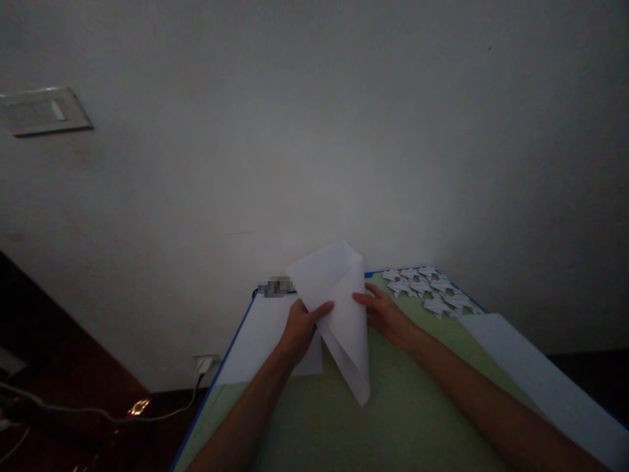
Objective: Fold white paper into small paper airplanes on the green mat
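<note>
A white sheet of paper [339,308] is being folded over a green table top [407,413]; one part stands up and one corner points toward me. My left hand [301,328] pinches the sheet's left side, thumb on top. My right hand [386,313] rests with fingers stretched out against the sheet's right edge. Under the left hand lies a stack of flat white paper [260,341].
Several small folded white paper figures [427,288] lie in rows at the table's far right corner. Another white sheet [535,380] lies along the right edge. The table has a blue rim [216,380] and stands against a pale wall. A socket with a white cable [204,364] is low on the left.
</note>
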A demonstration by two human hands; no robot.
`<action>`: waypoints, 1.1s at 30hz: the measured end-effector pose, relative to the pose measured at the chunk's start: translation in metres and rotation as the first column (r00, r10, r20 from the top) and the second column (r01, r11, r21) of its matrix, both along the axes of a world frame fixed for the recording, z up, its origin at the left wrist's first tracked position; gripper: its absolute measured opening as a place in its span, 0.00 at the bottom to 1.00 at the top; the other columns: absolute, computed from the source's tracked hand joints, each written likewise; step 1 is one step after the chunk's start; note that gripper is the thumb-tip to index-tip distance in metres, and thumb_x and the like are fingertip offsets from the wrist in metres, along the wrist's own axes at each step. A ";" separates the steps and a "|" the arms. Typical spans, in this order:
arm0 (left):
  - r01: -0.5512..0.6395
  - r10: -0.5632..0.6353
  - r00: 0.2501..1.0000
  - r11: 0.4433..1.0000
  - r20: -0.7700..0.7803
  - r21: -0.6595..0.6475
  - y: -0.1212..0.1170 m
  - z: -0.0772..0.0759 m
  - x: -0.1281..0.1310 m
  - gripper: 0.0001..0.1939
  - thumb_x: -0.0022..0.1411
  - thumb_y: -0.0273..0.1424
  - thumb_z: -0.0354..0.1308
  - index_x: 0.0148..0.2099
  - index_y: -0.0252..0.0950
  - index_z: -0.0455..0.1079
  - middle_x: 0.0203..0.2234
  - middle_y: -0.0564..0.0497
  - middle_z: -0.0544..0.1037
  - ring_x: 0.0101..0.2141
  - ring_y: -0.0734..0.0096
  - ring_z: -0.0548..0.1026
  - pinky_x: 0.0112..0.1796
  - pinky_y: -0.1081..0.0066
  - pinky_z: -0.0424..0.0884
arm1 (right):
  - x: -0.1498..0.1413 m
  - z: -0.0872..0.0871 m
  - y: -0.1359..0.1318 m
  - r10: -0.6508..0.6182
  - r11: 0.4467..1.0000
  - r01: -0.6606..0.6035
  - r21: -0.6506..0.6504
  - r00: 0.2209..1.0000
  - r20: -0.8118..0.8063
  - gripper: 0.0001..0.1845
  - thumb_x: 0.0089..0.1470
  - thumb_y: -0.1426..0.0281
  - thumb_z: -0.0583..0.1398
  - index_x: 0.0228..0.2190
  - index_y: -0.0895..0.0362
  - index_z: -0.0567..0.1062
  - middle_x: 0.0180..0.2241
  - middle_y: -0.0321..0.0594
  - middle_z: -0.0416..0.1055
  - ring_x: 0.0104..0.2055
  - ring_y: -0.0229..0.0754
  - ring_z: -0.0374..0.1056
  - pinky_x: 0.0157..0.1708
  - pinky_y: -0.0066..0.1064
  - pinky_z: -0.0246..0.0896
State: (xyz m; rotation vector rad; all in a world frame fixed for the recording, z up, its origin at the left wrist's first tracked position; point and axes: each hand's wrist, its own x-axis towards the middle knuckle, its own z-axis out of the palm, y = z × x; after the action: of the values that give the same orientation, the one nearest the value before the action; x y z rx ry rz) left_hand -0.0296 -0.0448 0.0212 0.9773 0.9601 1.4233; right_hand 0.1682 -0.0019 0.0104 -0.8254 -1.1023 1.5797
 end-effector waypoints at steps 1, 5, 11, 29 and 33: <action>-0.008 0.007 1.000 1.000 0.010 0.012 0.000 0.000 0.001 0.27 0.48 0.31 0.77 0.49 0.27 0.77 0.48 0.33 0.82 0.43 0.51 0.82 0.47 0.58 0.78 | -0.001 0.002 -0.003 0.046 0.999 -0.046 -0.004 0.998 -0.029 0.33 0.48 0.60 0.71 0.54 0.52 0.70 0.52 0.48 0.77 0.48 0.51 0.78 0.40 0.40 0.76; -0.033 0.031 0.997 0.999 0.073 0.023 -0.003 -0.001 0.007 0.29 0.50 0.34 0.76 0.52 0.29 0.74 0.49 0.34 0.82 0.43 0.52 0.82 0.47 0.57 0.79 | -0.006 0.008 -0.011 -0.009 1.000 0.009 -0.009 0.997 -0.072 0.30 0.44 0.64 0.73 0.48 0.52 0.71 0.46 0.43 0.80 0.43 0.48 0.79 0.39 0.38 0.76; -0.022 0.021 0.999 0.999 0.039 0.027 -0.009 -0.004 0.013 0.30 0.53 0.35 0.75 0.55 0.34 0.72 0.49 0.36 0.82 0.44 0.51 0.82 0.47 0.56 0.78 | -0.014 0.007 -0.016 -0.153 0.988 0.155 0.023 0.984 -0.089 0.35 0.40 0.63 0.76 0.45 0.50 0.65 0.44 0.41 0.80 0.43 0.49 0.79 0.43 0.43 0.78; 0.012 0.020 0.943 0.996 -0.332 0.094 -0.012 -0.005 0.006 0.19 0.58 0.41 0.69 0.46 0.32 0.80 0.39 0.43 0.84 0.35 0.59 0.79 0.33 0.68 0.72 | 0.044 0.027 0.012 -0.909 0.309 0.413 0.856 0.393 0.139 0.39 0.52 0.55 0.67 0.61 0.54 0.65 0.61 0.54 0.61 0.62 0.61 0.60 0.61 0.61 0.55; 0.046 0.022 0.914 0.987 -0.406 0.156 -0.013 -0.007 0.010 0.16 0.59 0.39 0.67 0.45 0.33 0.80 0.41 0.42 0.84 0.39 0.56 0.79 0.38 0.67 0.73 | 0.034 0.036 -0.005 -0.753 0.340 -0.006 0.941 0.597 0.276 0.12 0.63 0.61 0.61 0.45 0.51 0.79 0.46 0.45 0.76 0.52 0.52 0.70 0.56 0.50 0.62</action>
State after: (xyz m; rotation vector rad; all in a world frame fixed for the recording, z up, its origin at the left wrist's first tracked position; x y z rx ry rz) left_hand -0.0197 -0.0580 0.0146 1.4394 1.1475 1.3274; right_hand 0.2022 -0.0071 0.0460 -0.8312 -1.8214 -0.0260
